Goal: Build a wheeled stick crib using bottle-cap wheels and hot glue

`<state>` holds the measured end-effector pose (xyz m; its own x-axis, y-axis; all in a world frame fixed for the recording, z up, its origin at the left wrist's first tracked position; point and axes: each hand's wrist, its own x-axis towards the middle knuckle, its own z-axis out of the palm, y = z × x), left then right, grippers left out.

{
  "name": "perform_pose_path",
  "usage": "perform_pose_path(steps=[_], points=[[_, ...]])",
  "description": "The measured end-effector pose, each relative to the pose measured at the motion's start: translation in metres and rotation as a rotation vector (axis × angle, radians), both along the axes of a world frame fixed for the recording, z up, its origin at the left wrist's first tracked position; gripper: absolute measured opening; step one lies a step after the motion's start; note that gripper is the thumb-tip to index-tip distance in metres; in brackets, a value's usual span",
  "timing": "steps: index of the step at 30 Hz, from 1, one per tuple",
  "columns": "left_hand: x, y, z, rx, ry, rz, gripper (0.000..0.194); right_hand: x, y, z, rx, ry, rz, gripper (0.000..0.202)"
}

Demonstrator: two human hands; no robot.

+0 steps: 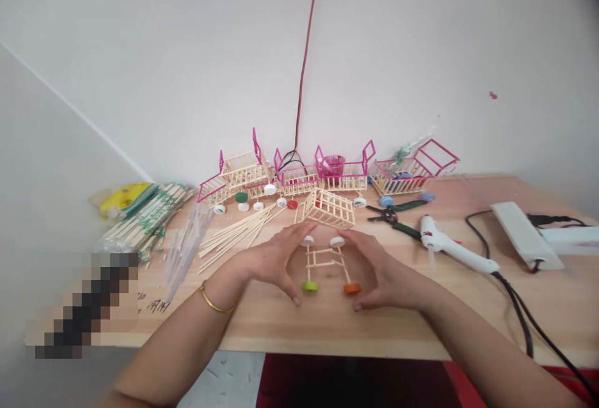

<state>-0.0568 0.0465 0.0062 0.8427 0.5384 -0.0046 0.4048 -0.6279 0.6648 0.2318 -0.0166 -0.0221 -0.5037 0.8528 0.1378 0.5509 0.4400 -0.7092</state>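
Two hands curve around a wheeled stick frame

The wheeled stick frame [322, 264] stands on the desk [262, 327], between the person's two hands. Its two far wheels [337, 241] are white; of the near pair, the left one is a green wheel [309, 286] and the right one an orange wheel [352, 288].

The left hand [269, 262] arches along the frame's left side and the right hand [390, 274] along its right, each with thumb and fingers spread wide. Whether any fingertip touches the frame cannot be told.

Just behind the frame sits a slatted stick cage [327, 211]; farther behind it runs a row of pink-trimmed stick carts [299, 178]. To the frame's left lie loose sticks [234, 241] and, well apart from it, wrapped sticks [140, 221]. To its right lies a white glue gun [461, 252], and behind it to the right, dark-handled pliers [386, 215].
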Motion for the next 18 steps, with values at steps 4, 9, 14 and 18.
perform_pose_path(steps=[4,9,14,18], points=[[0.006,-0.008,0.0,0.04,0.08,-0.001,0.137,-0.004,0.0,-0.002,0.022,-0.015,-0.021,0.112],[0.011,-0.014,-0.002,0.039,0.106,0.059,0.134,-0.008,0.0,-0.001,0.05,-0.025,-0.04,0.107],[0.014,-0.016,-0.001,0.032,0.085,0.096,0.124,-0.009,0.0,-0.002,0.061,-0.022,-0.045,0.106],[0.016,-0.017,0.001,0.041,0.063,0.099,0.119,-0.008,0.0,-0.002,0.068,-0.012,-0.05,0.104]])
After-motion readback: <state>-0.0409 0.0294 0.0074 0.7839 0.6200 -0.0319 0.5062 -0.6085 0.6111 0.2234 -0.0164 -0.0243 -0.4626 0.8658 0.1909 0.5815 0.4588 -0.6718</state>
